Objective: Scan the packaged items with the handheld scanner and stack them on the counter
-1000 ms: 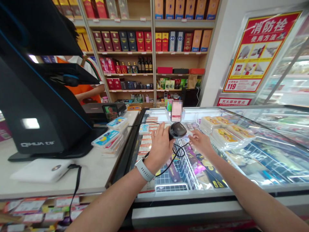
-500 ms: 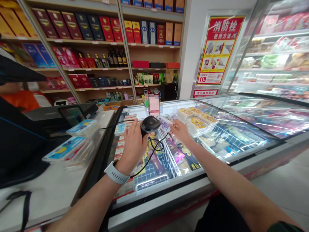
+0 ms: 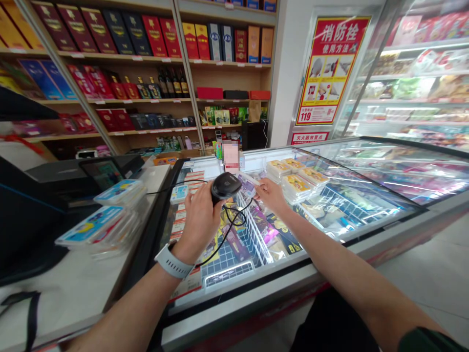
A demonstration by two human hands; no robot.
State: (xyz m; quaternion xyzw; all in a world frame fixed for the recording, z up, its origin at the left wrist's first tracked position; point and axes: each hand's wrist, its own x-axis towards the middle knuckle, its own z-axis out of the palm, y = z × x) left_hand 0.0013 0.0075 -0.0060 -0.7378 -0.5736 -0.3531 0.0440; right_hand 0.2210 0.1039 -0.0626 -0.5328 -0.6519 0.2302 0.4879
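Observation:
My left hand (image 3: 200,208), with a pale watch strap at the wrist, is closed around a black handheld barcode scanner (image 3: 226,186). Its head points right, and its black cable (image 3: 231,222) loops below it over the freezer's glass. My right hand (image 3: 270,194) pinches the near right end of a flat package with a purple label (image 3: 247,184). That package is just right of the scanner's head and partly hidden by it. To the right of my right hand sit stacked clear boxes with yellow labels (image 3: 296,184) on the glass.
Wire baskets of packaged goods show through the chest freezer's glass (image 3: 229,264). On the white counter (image 3: 84,288) at left lie clear boxes with blue labels (image 3: 91,225), near a black device with a small screen (image 3: 102,171). Shelves (image 3: 128,56) of boxes and bottles stand behind.
The camera view has shifted slightly, so the surroundings sit a little further left. Both hands keep their holds, with the labelled package and scanner close together.

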